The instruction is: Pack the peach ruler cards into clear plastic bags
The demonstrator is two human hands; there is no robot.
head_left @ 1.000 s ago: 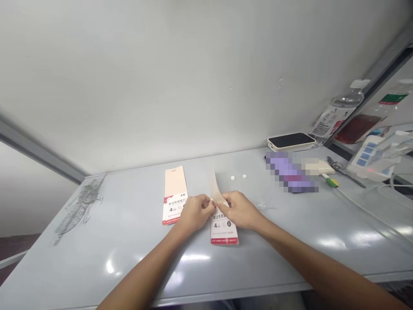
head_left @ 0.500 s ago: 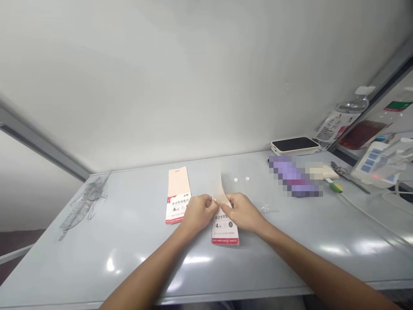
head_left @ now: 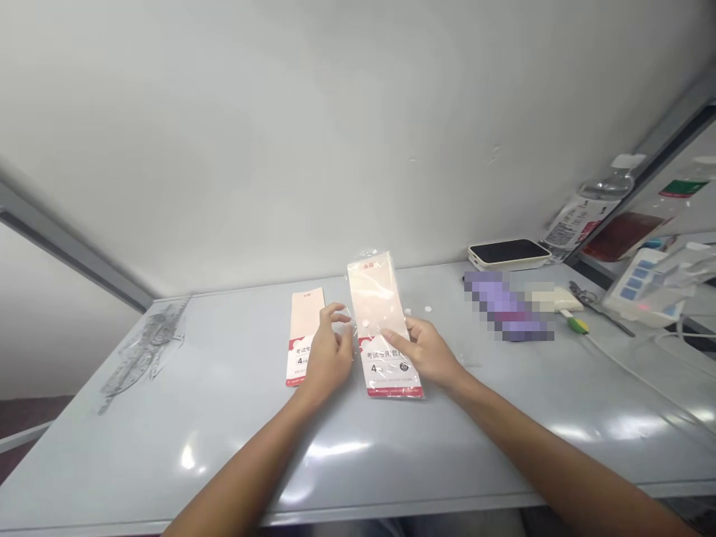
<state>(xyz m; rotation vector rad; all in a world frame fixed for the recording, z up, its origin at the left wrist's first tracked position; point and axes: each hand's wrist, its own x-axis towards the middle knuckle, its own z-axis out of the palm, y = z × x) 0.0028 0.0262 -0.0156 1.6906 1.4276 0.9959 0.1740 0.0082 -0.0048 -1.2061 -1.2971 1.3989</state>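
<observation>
My two hands hold a long pink card with a red-and-white printed bottom, inside a clear plastic sleeve (head_left: 376, 302). It is tilted up off the grey table (head_left: 224, 418), its lower end near the surface. My left hand (head_left: 327, 358) pinches the sleeve's left edge. My right hand (head_left: 428, 354) grips the right side, index finger lying across the printed front. A second identical card (head_left: 305, 324) lies flat on the table just left of my left hand.
Two small white bits (head_left: 428, 308) lie behind the sleeve. A phone (head_left: 506, 253), a water bottle (head_left: 593, 198), a blurred purple item (head_left: 503, 306), scissors (head_left: 596, 297) and a white device (head_left: 643, 287) with cables crowd the right. Clear plastic scraps (head_left: 142, 354) lie far left.
The card, earlier bent up at its top between pinching fingers low on the table, is now straight and raised in its sleeve. Both hands shifted to its side edges.
</observation>
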